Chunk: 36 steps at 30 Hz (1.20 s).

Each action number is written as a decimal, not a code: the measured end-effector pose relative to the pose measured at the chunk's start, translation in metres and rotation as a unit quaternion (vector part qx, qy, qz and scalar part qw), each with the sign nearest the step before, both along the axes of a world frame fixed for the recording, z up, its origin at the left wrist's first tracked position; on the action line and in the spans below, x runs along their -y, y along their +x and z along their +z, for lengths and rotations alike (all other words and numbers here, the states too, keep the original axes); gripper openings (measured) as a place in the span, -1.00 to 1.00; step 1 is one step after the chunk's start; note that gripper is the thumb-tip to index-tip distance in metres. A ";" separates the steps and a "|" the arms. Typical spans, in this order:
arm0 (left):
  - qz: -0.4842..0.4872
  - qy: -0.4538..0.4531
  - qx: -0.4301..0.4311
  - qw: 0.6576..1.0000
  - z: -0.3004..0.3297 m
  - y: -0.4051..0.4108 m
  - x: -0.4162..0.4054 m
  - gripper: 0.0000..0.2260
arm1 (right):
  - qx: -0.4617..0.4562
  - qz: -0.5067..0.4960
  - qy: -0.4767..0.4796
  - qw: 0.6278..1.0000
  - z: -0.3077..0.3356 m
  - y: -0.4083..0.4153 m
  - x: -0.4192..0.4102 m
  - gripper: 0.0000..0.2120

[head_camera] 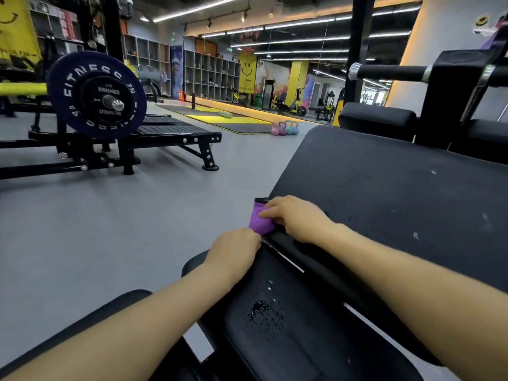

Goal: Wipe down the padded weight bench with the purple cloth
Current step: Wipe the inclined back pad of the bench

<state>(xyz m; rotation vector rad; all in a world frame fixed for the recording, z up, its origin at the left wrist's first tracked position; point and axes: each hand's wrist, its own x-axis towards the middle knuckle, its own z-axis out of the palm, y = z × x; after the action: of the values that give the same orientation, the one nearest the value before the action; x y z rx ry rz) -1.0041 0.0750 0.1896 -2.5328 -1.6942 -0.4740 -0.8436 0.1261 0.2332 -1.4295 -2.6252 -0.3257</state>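
Both hands on purple cloth at bench pad edge

Far left of the fingers: loaded barbell plate on a black rack, kettlebells on the floor beyond. Left hand fingers curled at the near corner of the purple cloth, grip itself hidden behind the knuckles, looks like a pinch. Right hand fingers bent over the cloth, pressing it on the bench edge by the gap between pads. Water droplets on the near pad, below the fingers; white flecks on the pad to the right
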 end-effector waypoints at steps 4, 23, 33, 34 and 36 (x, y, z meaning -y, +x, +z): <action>-0.013 0.003 0.013 1.000 -0.002 -0.002 0.003 -0.76 | -0.045 -0.151 0.078 0.984 0.041 0.031 -0.027 -0.56; -0.012 0.022 -0.029 0.999 -0.001 -0.002 0.001 -0.77 | 0.016 -0.141 0.091 0.986 0.010 0.008 0.026 -0.52; -0.011 0.018 -0.021 1.000 -0.003 -0.002 -0.001 -0.77 | 0.009 -0.154 0.069 0.986 0.036 0.036 0.012 -0.59; -0.011 0.021 -0.024 0.999 -0.003 -0.002 -0.001 -0.78 | -0.013 -0.171 0.086 0.981 0.032 0.031 0.011 -0.62; -0.013 0.026 -0.027 0.999 -0.001 -0.002 0.001 -0.77 | -0.016 -0.150 0.080 0.985 0.013 0.019 0.024 -0.65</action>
<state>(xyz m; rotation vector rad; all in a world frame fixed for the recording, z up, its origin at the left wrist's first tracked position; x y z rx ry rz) -1.0061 0.0744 0.1883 -2.5106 -1.6109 -0.4413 -0.8251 0.1023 0.2459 -1.7562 -2.2946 -0.5279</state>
